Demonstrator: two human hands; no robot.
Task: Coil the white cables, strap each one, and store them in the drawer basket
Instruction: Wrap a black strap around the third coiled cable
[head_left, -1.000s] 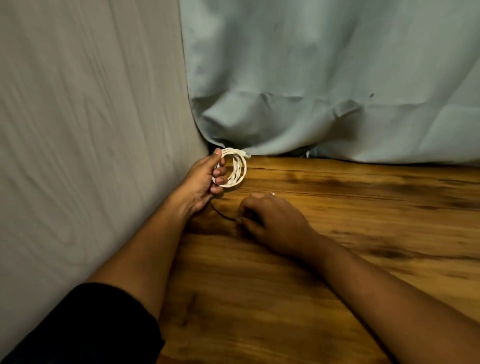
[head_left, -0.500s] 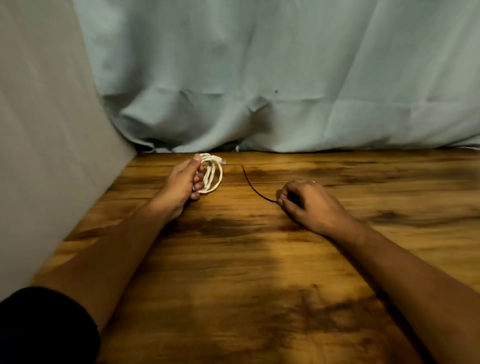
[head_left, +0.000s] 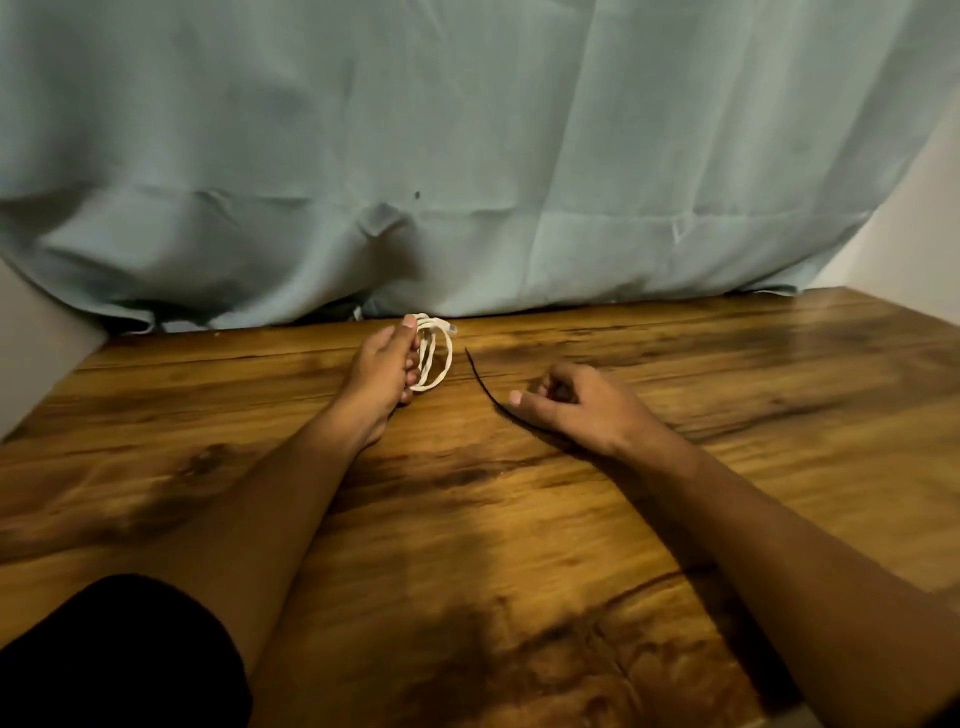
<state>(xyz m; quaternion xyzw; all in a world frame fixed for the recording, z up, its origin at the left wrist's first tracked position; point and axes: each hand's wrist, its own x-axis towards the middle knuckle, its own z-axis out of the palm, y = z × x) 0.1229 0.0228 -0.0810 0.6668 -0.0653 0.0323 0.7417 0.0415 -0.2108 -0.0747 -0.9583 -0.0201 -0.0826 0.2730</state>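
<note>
My left hand (head_left: 382, 371) grips a small coil of white cable (head_left: 435, 353) and holds it upright just above the wooden table (head_left: 519, 519), near the back edge. One plug end sticks out at the top of the coil. A thin black strap (head_left: 480, 376) lies on the table to the right of the coil. Its near end runs under the thumb of my right hand (head_left: 582, 408), whose fingers are curled over it. The two hands are a short way apart. No drawer or basket is in view.
A pale blue-green cloth (head_left: 467, 156) hangs along the back of the table. Light walls stand at the left (head_left: 31, 353) and at the far right (head_left: 924, 249).
The view has swung right, so both hands now sit nearer the table's middle. My right hand has pulled the black strap to the right, away from the coil. The coil stays in my left hand.
</note>
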